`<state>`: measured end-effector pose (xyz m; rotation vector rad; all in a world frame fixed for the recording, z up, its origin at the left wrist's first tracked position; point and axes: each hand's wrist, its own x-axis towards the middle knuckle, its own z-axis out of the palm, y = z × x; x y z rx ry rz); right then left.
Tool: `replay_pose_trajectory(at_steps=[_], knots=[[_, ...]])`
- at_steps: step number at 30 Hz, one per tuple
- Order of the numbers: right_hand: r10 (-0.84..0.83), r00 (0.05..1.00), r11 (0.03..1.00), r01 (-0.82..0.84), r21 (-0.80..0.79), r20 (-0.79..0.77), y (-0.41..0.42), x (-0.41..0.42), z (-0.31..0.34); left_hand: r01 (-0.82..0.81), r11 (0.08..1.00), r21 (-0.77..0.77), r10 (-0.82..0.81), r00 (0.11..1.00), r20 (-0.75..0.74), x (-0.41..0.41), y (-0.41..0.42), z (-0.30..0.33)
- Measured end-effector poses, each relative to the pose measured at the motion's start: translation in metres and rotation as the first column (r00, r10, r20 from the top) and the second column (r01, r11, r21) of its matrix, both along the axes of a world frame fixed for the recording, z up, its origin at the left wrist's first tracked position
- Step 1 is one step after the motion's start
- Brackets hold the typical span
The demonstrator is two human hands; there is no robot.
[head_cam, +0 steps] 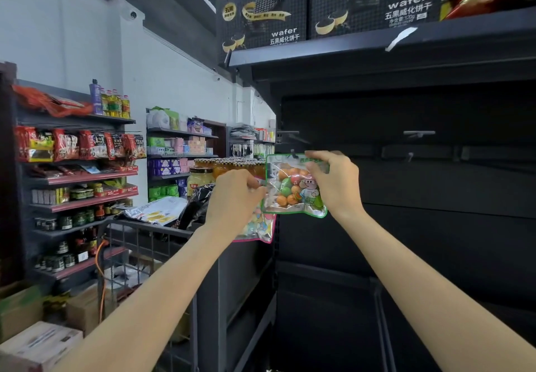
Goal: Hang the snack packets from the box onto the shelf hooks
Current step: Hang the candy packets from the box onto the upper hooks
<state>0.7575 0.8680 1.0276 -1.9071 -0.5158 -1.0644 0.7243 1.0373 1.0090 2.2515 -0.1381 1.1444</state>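
- The right hand (336,181) pinches the top edge of a clear, green-bordered plastic packet of orange and green round sweets (293,189), fingers (314,158) curled over the header from the 1 o'clock side. Gripping there likely keeps the hang hole taut and level with the hook.
- The packet sits at the centre of the view, its header right at a thin dark metal hook (294,154) projecting from the black shelf back panel (435,186); the hook tip shows at the packet's 12 o'clock, so it appears to be threading on, though I cannot tell whether the hole is through.
- The left hand (236,197), at the packet's 9 o'clock, has its fingers closed on the left edge of the green packet and, it seems, on a second clear packet with a pink border and pale sweets (262,226) hanging at 7 o'clock. Holding the spare there probably saves a reach for the next hanging.
- Count: two snack packets in hand, one green-edged, one pink-edged. Besides the hook in use, two more bare hooks (419,133) show on the panel toward 1 and 3 o'clock, three in all.
- On the top shelf at 12 o'clock stand two black wafer cartons (261,17).
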Motion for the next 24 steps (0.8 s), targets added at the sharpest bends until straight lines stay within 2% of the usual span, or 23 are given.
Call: replay_pose_trajectory(at_steps=[6,11,15,18,22,24], knots=[[-0.058,0.996,0.998,0.056,-0.025,-0.072,0.001,0.038,-0.001,-0.115,0.985,0.127,0.109,0.993,0.050,0.004,0.003,0.003],[-0.178,0.970,0.941,0.117,-0.317,-0.168,0.004,0.071,-0.001,-0.135,0.975,0.176,0.120,0.989,0.090,0.007,0.001,0.008],[-0.301,0.934,0.861,0.180,-0.475,-0.192,0.003,0.083,0.006,-0.046,0.990,0.134,0.035,0.996,0.086,0.011,0.000,0.009],[-0.452,0.879,0.751,0.285,-0.595,-0.151,0.004,0.084,0.010,0.030,0.995,0.097,-0.038,0.996,0.084,0.011,-0.002,0.010],[-0.437,0.850,0.779,0.194,-0.596,-0.294,-0.001,0.086,0.010,0.114,0.989,0.092,-0.121,0.990,0.076,0.007,-0.005,0.009],[-0.455,0.846,0.770,0.218,-0.600,-0.277,-0.001,0.084,0.008,0.151,0.985,0.089,-0.157,0.985,0.070,0.003,-0.006,0.010]])
